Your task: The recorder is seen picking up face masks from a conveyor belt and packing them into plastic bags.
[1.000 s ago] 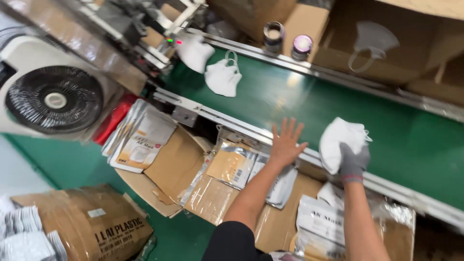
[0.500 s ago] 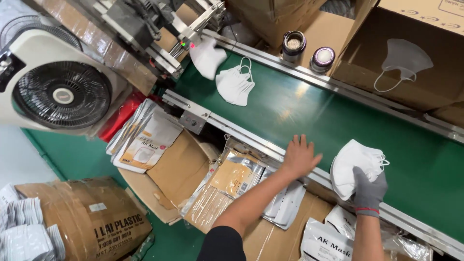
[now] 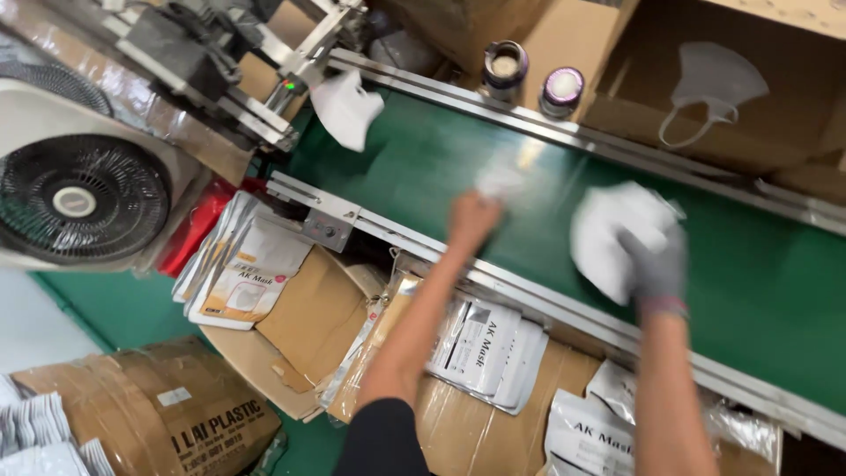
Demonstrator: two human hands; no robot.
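Hands (image 3: 564,238) over belt (image 3: 758,291), masks perhaps gripped.

Belt (image 3: 414,167) matt green rubber w/ soft sheen; rails (image 3: 564,304) brushed metal; masks (image 3: 608,234) soft white cloth; pouches (image 3: 485,339) glossy plastic; boxes (image 3: 308,313) matt cardboard.

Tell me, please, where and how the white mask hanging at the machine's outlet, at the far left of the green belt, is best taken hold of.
Grip the white mask by its lower free corner, which droops over the green belt, coming from the right along the belt. Its upper edge sits tucked against the machine's metal frame, so that side looks blocked. A pinch on the hanging part would probably pull it free.
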